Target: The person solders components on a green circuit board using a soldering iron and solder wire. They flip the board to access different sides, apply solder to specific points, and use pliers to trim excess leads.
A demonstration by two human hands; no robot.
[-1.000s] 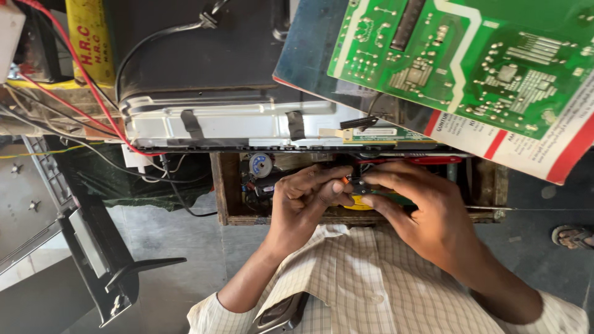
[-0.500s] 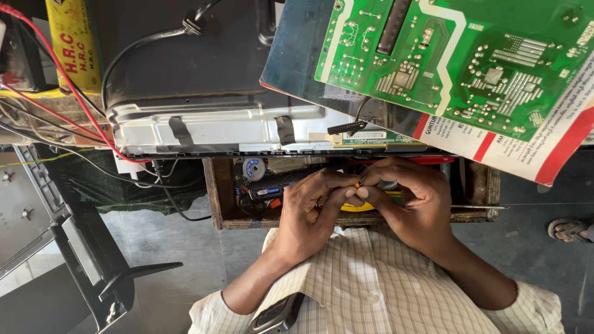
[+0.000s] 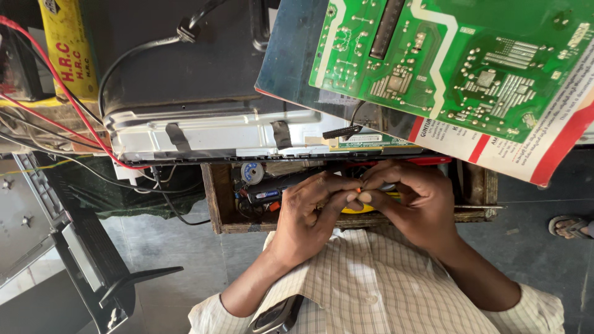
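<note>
1. Two hands are seen meeting over a wooden tray [image 3: 216,204] of tools, just below a metal panel edge [image 3: 204,137].
2. The left hand [image 3: 309,219] is curled, its fingertips pinched on a small orange-tipped part [image 3: 359,190].
3. The right hand [image 3: 414,201] is curled too, its fingers pinched on the same part from the other side.
4. A yellow object [image 3: 359,209] is partly hidden beneath the hands; its kind cannot be told.
5. A green circuit board [image 3: 458,62] lies at upper right on a white and red printed sheet [image 3: 520,158].
6. A tall yellow box [image 3: 68,49] with red lettering stands at upper left, crossed by red wires [image 3: 74,111].
7. A sandalled foot [image 3: 569,226] is seen at the right edge.
</note>
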